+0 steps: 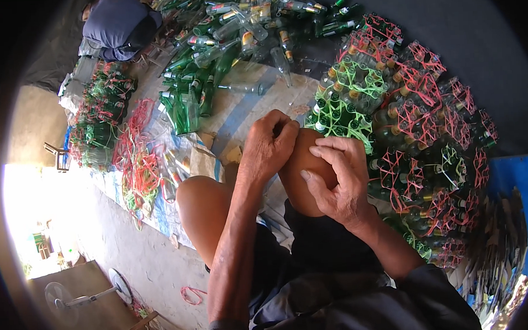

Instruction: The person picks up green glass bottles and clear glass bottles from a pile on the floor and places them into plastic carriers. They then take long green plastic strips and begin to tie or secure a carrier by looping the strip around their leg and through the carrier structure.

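My left hand (269,142) is curled closed at the side of my bent right knee (302,178). Its fingertips are turned away, so whatever it may hold is hidden. Over the other side of the same knee is my right hand (344,177), its thumb and fingers apart and bent, with nothing seen between them. Just beyond the hands stand bundles of green bottles (338,116) tied with light green plastic strap. Loose green and clear bottles (183,112) lie on a striped sheet (227,122) ahead of me.
Many bottle bundles tied with pink strap (413,119) stand to the right. Loose pink and green straps (139,163) lie on the left, beside another bundled stack (102,112). A person (119,27) bends at the far left. A fan (120,286) is at the lower left.
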`<state>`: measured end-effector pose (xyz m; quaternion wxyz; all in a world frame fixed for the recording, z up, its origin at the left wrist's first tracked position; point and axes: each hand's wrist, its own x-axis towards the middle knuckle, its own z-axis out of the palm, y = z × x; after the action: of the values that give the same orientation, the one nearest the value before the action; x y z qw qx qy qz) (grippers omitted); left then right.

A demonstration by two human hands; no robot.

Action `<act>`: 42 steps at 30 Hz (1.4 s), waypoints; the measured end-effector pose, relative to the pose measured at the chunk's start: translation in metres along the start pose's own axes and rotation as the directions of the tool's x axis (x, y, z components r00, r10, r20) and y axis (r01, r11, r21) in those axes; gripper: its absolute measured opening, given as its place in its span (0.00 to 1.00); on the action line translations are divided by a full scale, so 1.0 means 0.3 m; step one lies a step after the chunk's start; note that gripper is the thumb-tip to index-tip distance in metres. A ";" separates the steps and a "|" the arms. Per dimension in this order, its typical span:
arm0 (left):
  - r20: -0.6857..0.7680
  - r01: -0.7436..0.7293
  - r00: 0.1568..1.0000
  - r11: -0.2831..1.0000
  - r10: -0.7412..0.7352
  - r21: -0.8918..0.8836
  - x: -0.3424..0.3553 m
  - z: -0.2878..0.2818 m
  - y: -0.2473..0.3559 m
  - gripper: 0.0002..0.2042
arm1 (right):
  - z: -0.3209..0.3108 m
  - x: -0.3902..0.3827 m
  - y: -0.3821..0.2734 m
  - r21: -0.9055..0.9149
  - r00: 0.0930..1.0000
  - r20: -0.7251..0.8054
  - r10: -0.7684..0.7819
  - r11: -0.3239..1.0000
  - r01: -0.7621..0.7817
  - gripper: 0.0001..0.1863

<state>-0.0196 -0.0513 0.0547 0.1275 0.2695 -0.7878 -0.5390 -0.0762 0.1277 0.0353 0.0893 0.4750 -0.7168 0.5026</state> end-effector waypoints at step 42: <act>-0.113 -0.048 0.991 0.971 0.076 0.236 0.034 0.049 -0.019 0.15 | 0.016 0.002 0.013 0.003 1.000 -0.023 -0.020 1.000 0.020 0.20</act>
<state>-0.0336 -0.0469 0.0430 0.1595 0.2900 -0.8443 -0.4215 -0.0778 0.1238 0.0309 0.1019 0.4766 -0.7101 0.5083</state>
